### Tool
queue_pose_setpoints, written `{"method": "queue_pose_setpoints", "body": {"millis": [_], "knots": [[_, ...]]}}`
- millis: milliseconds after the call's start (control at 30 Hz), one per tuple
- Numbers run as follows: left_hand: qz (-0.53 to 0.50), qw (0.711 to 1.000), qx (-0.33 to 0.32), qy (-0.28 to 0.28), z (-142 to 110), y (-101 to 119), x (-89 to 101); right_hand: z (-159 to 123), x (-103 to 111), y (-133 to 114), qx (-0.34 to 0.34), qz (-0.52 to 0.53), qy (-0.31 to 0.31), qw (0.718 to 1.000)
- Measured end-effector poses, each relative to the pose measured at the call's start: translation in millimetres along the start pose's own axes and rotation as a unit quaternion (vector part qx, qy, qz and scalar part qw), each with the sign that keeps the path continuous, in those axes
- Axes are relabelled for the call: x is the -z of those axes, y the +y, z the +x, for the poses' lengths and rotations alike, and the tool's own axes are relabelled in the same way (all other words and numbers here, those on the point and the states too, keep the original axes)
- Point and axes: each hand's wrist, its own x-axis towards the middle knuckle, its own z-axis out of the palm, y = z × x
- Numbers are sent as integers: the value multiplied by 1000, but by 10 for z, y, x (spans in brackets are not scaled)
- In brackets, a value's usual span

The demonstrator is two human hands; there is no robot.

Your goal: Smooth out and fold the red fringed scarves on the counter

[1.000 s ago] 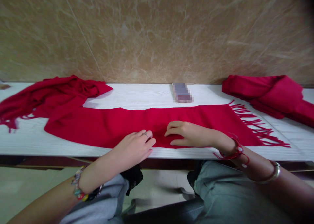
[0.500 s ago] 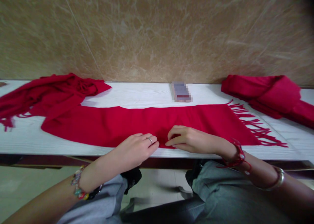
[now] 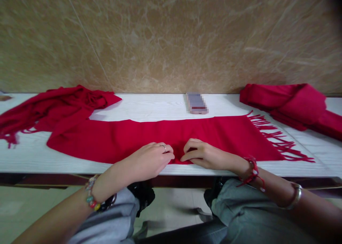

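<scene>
A red scarf point(image 3: 139, 137) lies spread lengthwise along the white table, its fringe fanned out at the right end and its left end bunched into a loose heap. My left hand point(image 3: 153, 160), with a ring on one finger, is closed on the scarf's near edge, fingertips curled down at the middle. Just right of it, my right hand point(image 3: 201, 155) pinches the same edge between thumb and fingers. A small gap of red cloth separates the two hands. What lies under the fingertips is partly hidden.
A phone point(image 3: 197, 103), blurred out, lies at the back of the white table point(image 3: 149, 107). Another red cloth point(image 3: 291, 103), folded, rests at the back right. A brown marble wall point(image 3: 171, 41) rises behind. My knees are below the table's front edge.
Both hands stay at the scarf's near edge, almost unmoved. My left forearm has shifted slightly right and my right forearm slightly left. The whole view has moved a little.
</scene>
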Motion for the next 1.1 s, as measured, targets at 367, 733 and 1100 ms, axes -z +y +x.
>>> {"method": "queue_pose_setpoints", "body": {"millis": [367, 733, 1100], "knots": [[45, 992, 107, -57, 25, -41, 84, -31, -29, 10, 14, -15, 13, 1000], [101, 937, 302, -142, 72, -14, 138, -33, -27, 3, 20, -15, 22, 999], [86, 913, 380, -118, 133, -208, 11, -35, -38, 7, 23, -17, 36, 999]]}}
